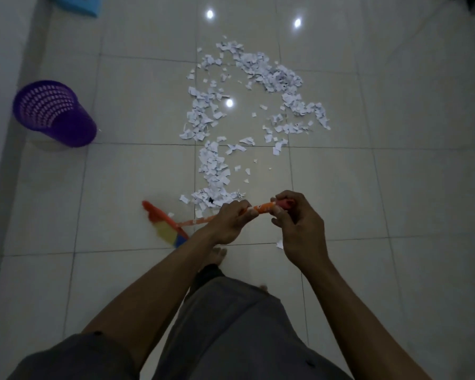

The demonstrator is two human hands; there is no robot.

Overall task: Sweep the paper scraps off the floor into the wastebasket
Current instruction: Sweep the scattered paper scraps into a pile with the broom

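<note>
Both your hands grip the broom [163, 226]: your left hand [231, 222] curls round the orange handle, and your right hand [299, 229] wraps its top end. The blurred broom head is low over the floor [115, 187], just beside the nearest scraps [211, 165]. The wastebasket [55, 113] stands well left of the scraps.

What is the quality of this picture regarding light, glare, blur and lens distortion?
Head view: the light is dim; three lamp reflections glare on the glossy floor, one among the paper scraps; the broom is motion-blurred at its bristles, while the left hand and right hand gripping it look fairly sharp; the wide lens slightly bows the tile lines and makes the wastebasket lean.
</note>
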